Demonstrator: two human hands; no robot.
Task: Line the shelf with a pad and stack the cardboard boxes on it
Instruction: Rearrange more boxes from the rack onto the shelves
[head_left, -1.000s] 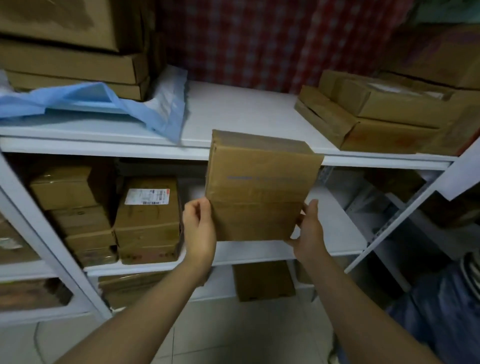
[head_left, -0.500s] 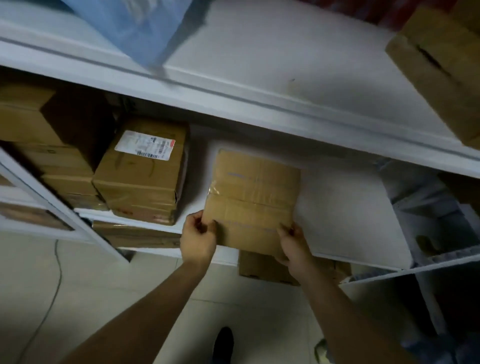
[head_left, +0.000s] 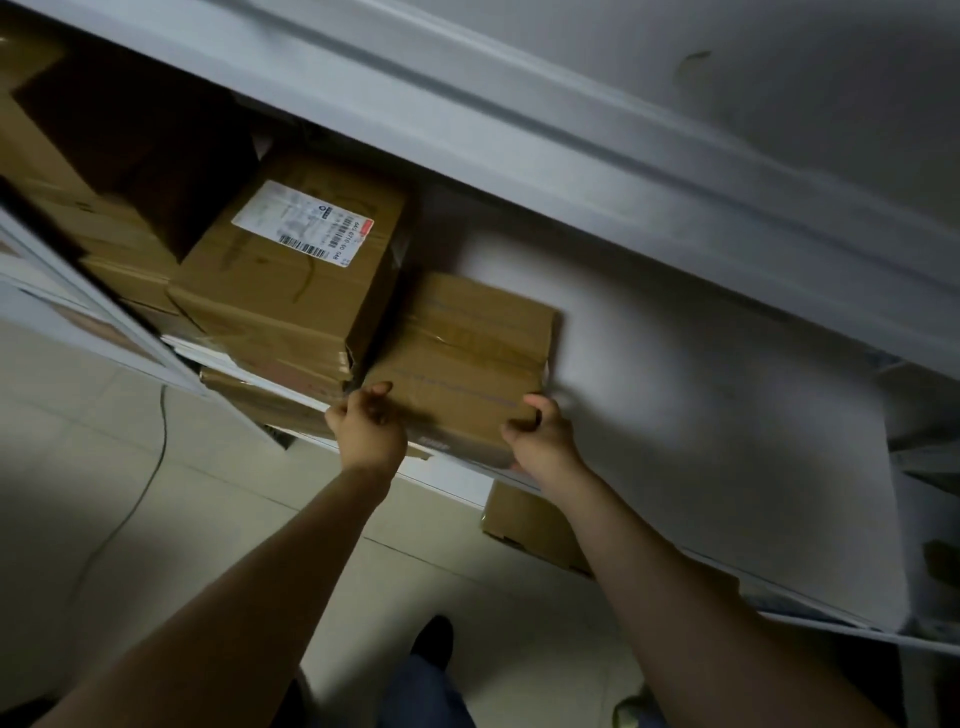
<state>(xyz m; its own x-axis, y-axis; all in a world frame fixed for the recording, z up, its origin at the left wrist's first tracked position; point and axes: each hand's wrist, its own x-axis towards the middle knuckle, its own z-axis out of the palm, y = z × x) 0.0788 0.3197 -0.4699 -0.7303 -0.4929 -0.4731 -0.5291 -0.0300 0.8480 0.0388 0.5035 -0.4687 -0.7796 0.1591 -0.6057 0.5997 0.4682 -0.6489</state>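
The cardboard box (head_left: 467, 358) lies flat at the front of the middle shelf (head_left: 447, 475). Its near edge juts out past the shelf's front lip and its left side sits just beside a labelled box (head_left: 291, 280). Both hands grip it by its near corners. The left hand (head_left: 369, 431) is at the near left corner with its fingers curled and bunched on the edge. The right hand (head_left: 540, 441) is at the near right corner, thumb on top and the other fingers curled round the edge below. Both forearms reach up and away from the camera, roughly parallel, with the wrists bent slightly back. The box lies at the left end of a white pad (head_left: 701, 415) that covers the shelf out to the right; whether the box has settled fully on it cannot be told. There are two hands, one held box and one box with a white shipping label. Further left, a dim stack of boxes (head_left: 130, 260) is too dark to count. One more box (head_left: 524, 525) shows below the shelf, near the right forearm. An upper shelf board (head_left: 623, 145) runs across above. On the tiled floor (head_left: 78, 441) are a thin cable (head_left: 140, 493) and a dark shoe (head_left: 434, 636).
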